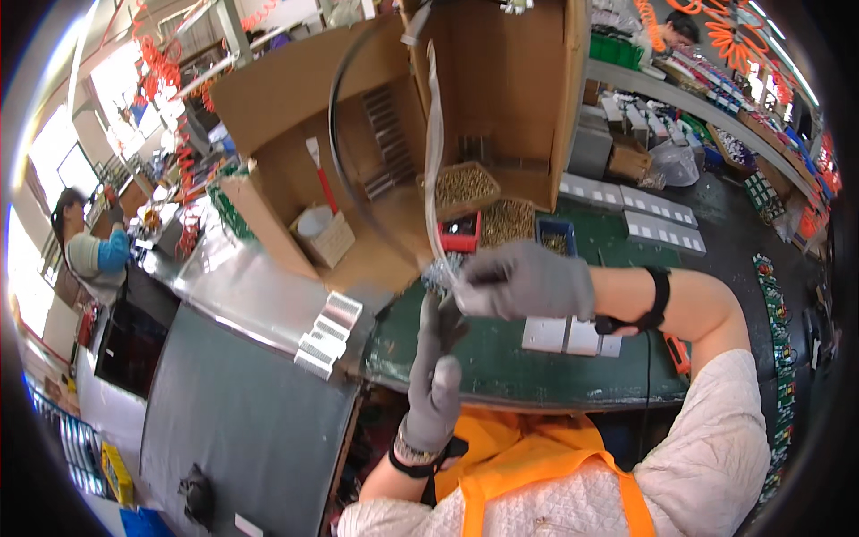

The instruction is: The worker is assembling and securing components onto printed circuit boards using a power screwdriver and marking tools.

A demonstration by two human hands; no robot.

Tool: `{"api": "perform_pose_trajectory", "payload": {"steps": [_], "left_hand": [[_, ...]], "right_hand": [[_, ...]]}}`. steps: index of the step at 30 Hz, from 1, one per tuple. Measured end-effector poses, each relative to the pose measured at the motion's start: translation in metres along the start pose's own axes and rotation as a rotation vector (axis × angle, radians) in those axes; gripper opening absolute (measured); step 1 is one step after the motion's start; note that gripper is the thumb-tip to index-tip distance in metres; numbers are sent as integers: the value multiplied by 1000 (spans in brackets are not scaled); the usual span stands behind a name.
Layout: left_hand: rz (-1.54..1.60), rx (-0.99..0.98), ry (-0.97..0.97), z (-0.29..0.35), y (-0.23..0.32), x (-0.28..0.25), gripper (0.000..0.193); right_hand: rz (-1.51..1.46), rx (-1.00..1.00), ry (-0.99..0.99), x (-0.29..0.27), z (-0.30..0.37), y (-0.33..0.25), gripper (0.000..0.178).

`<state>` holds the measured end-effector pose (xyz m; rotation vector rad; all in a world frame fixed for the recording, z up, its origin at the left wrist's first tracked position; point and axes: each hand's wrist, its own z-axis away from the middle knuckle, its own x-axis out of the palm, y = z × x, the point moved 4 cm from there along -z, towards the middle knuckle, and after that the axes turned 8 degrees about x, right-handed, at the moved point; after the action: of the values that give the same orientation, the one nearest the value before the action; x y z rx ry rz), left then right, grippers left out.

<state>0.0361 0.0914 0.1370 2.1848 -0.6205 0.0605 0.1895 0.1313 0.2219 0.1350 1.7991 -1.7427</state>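
Note:
My right hand [523,282], in a grey glove, is over the green work surface with its fingers curled in. Whatever is in its fingers is hidden and blurred. Just below and left, my left hand [433,394], also gloved, points upward with fingers stretched and thumb apart. Its fingertips are close to a small bluish-silver cluster [438,274], too blurred to name. A long whitish translucent strip [434,161] runs from above down to my right fingertips; I cannot tell whether they grip it. A dark curved cable [335,116] bends down to the same spot.
Behind my hands, a cardboard enclosure [492,80] holds boxes of brass-coloured screws [461,186], a red bin [459,234] and a blue bin [557,234]. White plates [546,335] lie below my right wrist; ridged metal pieces [329,336] are at left. A person [94,255] works far left.

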Motion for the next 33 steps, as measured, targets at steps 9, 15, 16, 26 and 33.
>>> {"api": "perform_pose_trajectory", "payload": {"steps": [9, 15, 16, 26, 33], "left_hand": [[499, -438, 308, 24, -10, 16, 41], [404, -440, 386, 33, -10, -17, 43], [393, -440, 401, 34, -9, -22, 43], [139, -409, 354, 27, -14, -21, 36], [77, -556, 66, 43, -9, 30, 37]], "right_hand": [[186, 242, -225, 48, 112, 57, 31], [342, 109, -157, 77, 170, 112, 20], [335, 102, -173, 82, 178, 120, 20], [397, 285, -347, 101, 215, 167, 29], [-270, 35, 383, -20, 142, 64, 28]]}}
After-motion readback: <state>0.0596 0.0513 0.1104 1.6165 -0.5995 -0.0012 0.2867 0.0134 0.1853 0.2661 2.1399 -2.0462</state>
